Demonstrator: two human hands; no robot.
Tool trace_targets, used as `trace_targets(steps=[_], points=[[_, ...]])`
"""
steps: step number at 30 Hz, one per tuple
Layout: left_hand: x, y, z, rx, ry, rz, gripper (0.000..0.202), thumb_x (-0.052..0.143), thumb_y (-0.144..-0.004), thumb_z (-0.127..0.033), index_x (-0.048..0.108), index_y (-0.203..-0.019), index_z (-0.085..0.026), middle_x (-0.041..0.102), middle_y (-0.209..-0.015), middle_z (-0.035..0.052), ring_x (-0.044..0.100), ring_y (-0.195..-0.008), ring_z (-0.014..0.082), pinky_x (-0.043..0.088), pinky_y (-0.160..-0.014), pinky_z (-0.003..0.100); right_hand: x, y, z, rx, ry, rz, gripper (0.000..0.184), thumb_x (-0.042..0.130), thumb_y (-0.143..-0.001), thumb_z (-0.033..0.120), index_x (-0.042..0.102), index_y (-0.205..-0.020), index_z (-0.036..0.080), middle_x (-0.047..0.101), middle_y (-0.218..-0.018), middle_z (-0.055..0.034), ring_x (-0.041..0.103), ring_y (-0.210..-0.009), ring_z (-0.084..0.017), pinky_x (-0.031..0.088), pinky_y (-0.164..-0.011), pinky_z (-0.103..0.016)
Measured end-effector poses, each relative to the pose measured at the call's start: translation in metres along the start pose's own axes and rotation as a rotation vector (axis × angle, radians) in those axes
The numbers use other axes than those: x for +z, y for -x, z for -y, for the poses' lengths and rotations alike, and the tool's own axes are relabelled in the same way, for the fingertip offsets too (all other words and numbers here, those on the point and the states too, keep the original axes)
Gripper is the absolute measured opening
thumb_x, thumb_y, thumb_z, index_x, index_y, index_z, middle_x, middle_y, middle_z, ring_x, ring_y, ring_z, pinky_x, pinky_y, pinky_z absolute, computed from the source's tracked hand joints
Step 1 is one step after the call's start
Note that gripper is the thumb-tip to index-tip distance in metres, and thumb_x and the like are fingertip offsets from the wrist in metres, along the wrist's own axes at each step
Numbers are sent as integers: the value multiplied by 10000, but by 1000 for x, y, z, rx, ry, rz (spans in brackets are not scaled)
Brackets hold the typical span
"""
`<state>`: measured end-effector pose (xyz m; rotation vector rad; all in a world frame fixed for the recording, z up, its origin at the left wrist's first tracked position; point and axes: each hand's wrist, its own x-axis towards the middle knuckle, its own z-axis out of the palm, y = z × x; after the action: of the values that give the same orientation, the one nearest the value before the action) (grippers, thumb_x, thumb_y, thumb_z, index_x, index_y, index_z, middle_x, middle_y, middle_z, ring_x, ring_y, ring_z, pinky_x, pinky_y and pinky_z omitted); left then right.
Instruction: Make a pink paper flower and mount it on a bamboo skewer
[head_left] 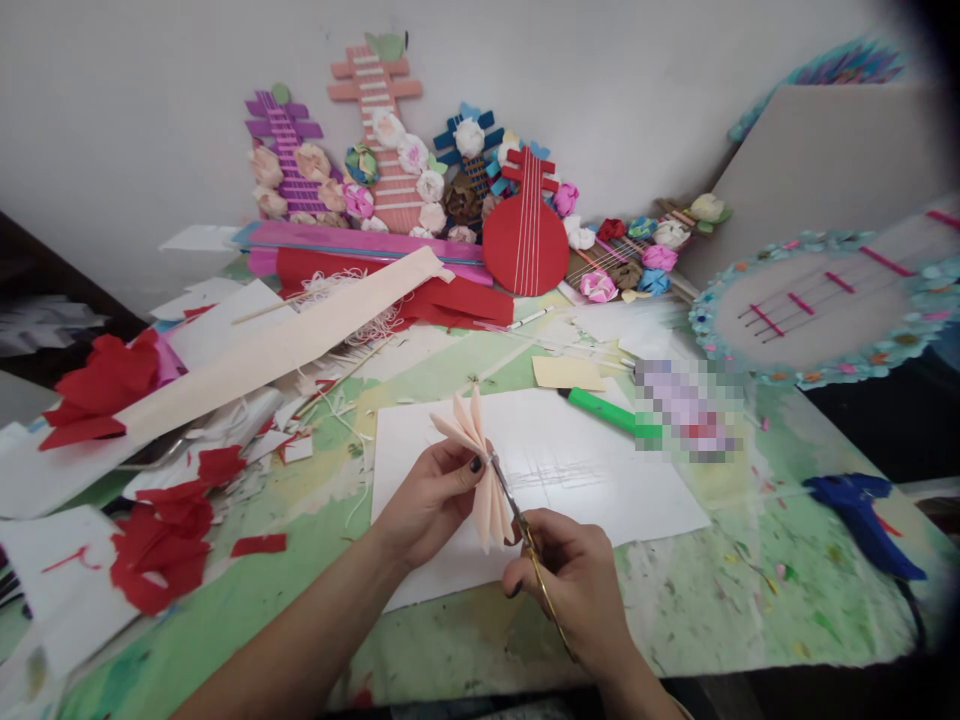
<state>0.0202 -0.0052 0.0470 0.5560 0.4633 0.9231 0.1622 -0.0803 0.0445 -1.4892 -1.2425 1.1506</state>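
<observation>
My left hand (442,495) pinches a folded peach paper fan (491,510) at its bound middle, and its pleats spread out above and below the fingers. Gold-handled scissors (534,560) are in my right hand (577,580), with the fingers closed round the handles. The blades point up and to the left and reach the paper at its middle, by my left thumb. Whether the blades are parted cannot be made out. Beneath both hands lies a white sheet (630,500) with faint marks across it.
A green marker (607,412) and a yellow paper piece (568,373) lie behind the sheet. To the right is a blue glue gun (862,520). Red scraps (169,540) and a long cream strip (292,340) cover the left. Paper lutes, including a red one (525,240), line the wall.
</observation>
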Motion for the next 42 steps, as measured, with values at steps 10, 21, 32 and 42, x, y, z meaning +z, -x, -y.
trace_targets(steps=[10,21,32,42], points=[[0,1,0,6,5,-21,49,699,-721,-137,673,-761,-125,622,-721,14,580,-643,100,478,-635,208,-2,1,0,39,17,-3,186,732,-583,295,607,-594,158,357,-430,65,284,-432,-58,236,-398,-190],[3,2,-3,36,-79,-65,121,679,-744,-172,689,-856,-127,678,-751,46,620,-683,141,476,-675,249,-10,5,1,97,-370,185,415,761,-561,497,595,-676,134,377,-415,76,236,-351,-14,182,-334,-160],[1,0,-2,15,-83,-80,164,703,-716,-167,701,-873,-121,711,-802,70,657,-761,179,496,-714,275,-11,6,-6,239,-680,391,556,709,-564,634,592,-705,109,324,-400,106,158,-290,18,124,-264,-135],[1,1,-1,9,-75,-67,156,704,-718,-167,701,-866,-118,713,-815,77,660,-771,182,495,-726,279,-9,5,-9,233,-706,374,503,691,-635,585,592,-727,100,328,-422,103,153,-309,22,103,-273,-127]])
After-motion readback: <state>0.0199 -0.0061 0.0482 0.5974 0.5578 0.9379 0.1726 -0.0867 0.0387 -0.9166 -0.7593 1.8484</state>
